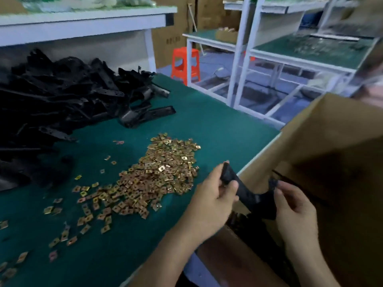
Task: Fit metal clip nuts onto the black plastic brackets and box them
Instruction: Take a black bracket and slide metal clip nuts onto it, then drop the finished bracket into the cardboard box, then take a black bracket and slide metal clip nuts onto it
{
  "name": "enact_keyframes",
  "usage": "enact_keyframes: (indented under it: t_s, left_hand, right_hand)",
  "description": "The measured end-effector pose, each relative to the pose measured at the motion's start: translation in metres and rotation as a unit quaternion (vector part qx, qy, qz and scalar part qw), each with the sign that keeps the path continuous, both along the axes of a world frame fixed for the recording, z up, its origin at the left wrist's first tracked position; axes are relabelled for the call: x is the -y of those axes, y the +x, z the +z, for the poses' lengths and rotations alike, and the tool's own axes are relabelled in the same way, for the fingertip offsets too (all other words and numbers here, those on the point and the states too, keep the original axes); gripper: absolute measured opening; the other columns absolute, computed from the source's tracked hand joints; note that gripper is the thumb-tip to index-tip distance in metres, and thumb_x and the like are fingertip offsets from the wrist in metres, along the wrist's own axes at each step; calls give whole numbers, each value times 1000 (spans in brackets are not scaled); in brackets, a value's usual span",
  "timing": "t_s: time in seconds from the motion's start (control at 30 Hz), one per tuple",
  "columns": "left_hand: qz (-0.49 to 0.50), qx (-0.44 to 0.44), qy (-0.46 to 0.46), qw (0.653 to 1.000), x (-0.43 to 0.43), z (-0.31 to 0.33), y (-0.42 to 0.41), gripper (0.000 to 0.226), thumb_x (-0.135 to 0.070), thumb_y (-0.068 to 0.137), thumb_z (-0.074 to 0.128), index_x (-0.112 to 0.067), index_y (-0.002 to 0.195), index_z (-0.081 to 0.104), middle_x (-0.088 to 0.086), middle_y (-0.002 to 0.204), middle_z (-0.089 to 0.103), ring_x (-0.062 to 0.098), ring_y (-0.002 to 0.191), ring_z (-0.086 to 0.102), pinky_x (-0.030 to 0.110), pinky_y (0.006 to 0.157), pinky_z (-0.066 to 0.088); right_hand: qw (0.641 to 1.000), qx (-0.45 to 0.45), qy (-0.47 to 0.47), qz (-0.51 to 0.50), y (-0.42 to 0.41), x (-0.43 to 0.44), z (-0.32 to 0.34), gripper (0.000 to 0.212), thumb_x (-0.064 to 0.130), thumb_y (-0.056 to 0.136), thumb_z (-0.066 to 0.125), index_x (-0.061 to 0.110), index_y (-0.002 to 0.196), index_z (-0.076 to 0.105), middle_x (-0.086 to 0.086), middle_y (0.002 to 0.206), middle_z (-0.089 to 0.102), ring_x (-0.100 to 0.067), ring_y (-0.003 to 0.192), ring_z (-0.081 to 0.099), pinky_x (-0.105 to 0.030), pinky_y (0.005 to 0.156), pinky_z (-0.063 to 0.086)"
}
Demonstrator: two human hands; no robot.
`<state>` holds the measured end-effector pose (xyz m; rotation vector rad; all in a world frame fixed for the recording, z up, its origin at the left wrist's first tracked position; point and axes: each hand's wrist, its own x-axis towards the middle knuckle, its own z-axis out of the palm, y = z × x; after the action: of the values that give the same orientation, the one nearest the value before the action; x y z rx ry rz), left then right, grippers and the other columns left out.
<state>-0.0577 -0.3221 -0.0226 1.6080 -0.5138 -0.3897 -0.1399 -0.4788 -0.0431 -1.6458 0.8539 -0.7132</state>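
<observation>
Green table (207,125) runs from 9 round to 6 o'clock. Open cardboard box (331,141) stands at 3 to 5 o'clock, against the table's edge. Pile of black plastic brackets (62,104) lies at 10 o'clock. Heap of brass-coloured clip nuts (157,179) sits near centre, with strays toward 8 o'clock. One bracket (255,198) is at 4 o'clock, over the box mouth. Left hand (213,201) curls round its upper end. Right hand (294,210) pinches its lower end. Nut fitted or not: cannot tell.

An orange stool (185,64) stands beside white-framed, green-topped benches (275,48).
</observation>
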Motion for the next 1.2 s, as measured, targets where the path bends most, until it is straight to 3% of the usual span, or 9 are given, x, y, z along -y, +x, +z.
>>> enact_keyframes:
  t_s: [0.1, 0.17, 0.23, 0.3, 0.43, 0.57, 0.7, 1.0, 1.2]
  left_hand:
    - [-51, 7, 69, 996, 32, -21, -13, 59, -40, 92, 56, -22, 147, 45, 7, 125, 67, 12, 113, 67, 42, 103, 52]
    - [-73, 16, 107, 991, 42, -34, -16, 60, -36, 96, 59, -29, 152, 39, 3, 137, 61, -12, 112, 59, 19, 104, 46]
    - [-81, 12, 117, 990, 43, -41, -16, 60, -29, 101, 60, -31, 155, 35, -5, 141, 56, -24, 110, 52, 8, 101, 40]
    - [-75, 8, 106, 991, 38, -41, -15, 54, -22, 101, 60, -37, 150, 41, -14, 139, 56, -18, 118, 53, 22, 109, 44]
    - [-19, 34, 54, 998, 14, -18, -7, 38, -11, 101, 58, -45, 119, 62, -18, 123, 65, 5, 109, 69, 37, 95, 58]
    - [59, 88, 44, 993, -39, 13, 9, 34, -15, 103, 55, -46, 111, 68, -20, 114, 69, 4, 103, 70, 20, 83, 57]
    - [213, 185, 127, 951, -118, 26, 30, 28, -15, 102, 59, -41, 107, 68, -18, 105, 67, 4, 91, 64, 13, 74, 49]
    - [569, 34, 322, 756, -334, 9, 62, 42, -15, 97, 63, -20, 137, 52, 16, 142, 40, 31, 123, 44, 38, 96, 43]
    - [542, 15, 389, 745, -378, -3, 70, 50, -24, 97, 63, -16, 144, 49, 15, 144, 45, 34, 130, 44, 51, 107, 42]
  right_hand:
    - [986, -167, -15, 19, -27, 29, -25, 21, 26, 102, 53, 31, 121, 61, 14, 106, 65, -11, 86, 66, -33, 69, 56]
    - [957, -279, -5, 80, -41, 42, -40, 33, 26, 103, 49, 28, 136, 52, 0, 117, 66, -20, 80, 67, -26, 54, 47]
    - [929, -348, -5, 125, -51, 49, -48, 45, 21, 103, 46, 23, 148, 41, -7, 128, 61, -25, 90, 67, -25, 57, 45]
    - [914, -378, -21, 146, -55, 52, -50, 48, 15, 103, 43, 17, 150, 38, -8, 127, 59, -23, 95, 64, -26, 64, 45]
    - [930, -339, -27, 139, -48, 44, -40, 45, 13, 104, 43, 18, 148, 42, -4, 121, 63, -11, 71, 60, -12, 48, 38]
    - [961, -215, -118, 125, -16, 9, -15, 40, 12, 99, 55, 24, 137, 57, 9, 118, 64, -4, 97, 59, -19, 81, 44]
    - [960, -28, -208, 185, 37, -57, 19, 35, 15, 91, 64, 35, 120, 62, 17, 110, 62, 9, 99, 59, -15, 89, 44]
    - [768, -68, -291, 567, 178, -248, 42, 73, 55, 90, 64, 38, 152, 31, 0, 150, 34, -20, 143, 29, -40, 116, 33]
    - [701, -164, -372, 586, 242, -371, 30, 88, 64, 85, 64, 31, 156, 23, -6, 156, 23, -32, 144, 27, -48, 115, 33]
